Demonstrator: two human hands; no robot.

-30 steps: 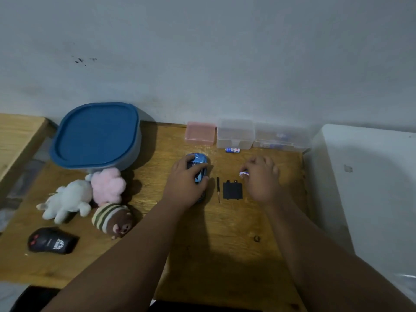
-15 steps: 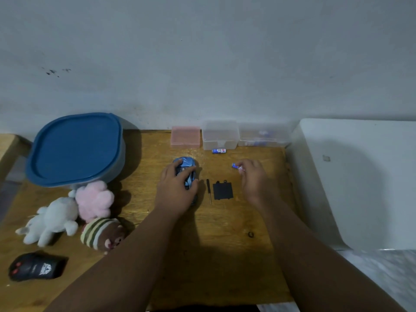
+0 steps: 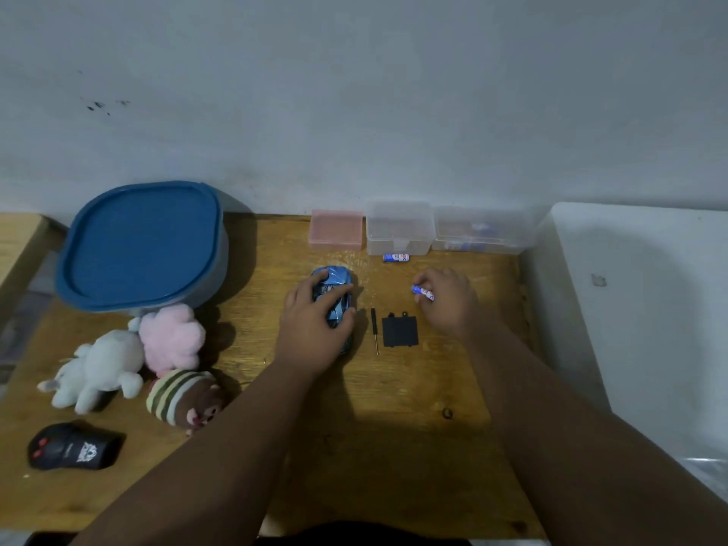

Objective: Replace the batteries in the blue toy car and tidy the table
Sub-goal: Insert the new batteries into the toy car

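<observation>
Blue toy car (image 3: 339, 274) sits roof-up mid-tabletop (image 3: 394, 447), nearer the back edge. Our left hand (image 3: 315, 329) covers it, fingers (image 3: 315, 283) curled over the roof and gripping the shell. Right hand (image 3: 449, 305) is well right of the car, its fingers pinching a battery (image 3: 423, 292). Second battery (image 3: 395, 257) lies loose just in front of the clear box (image 3: 400, 228) at the back edge. Battery cover (image 3: 400, 329) is off and flat between our hands, with the screwdriver (image 3: 374, 329) just beside it. We judge the car light, hard, glossy plastic: slippery on top and free to roll, so take it across the flanks. Batteries are smooth cylinders and will roll; pinch mid-body. Labels: blue-white-red wraps on both cells, print too small to read. White logo on the black controller (image 3: 73, 447) near the front-left corner, unreadable.
</observation>
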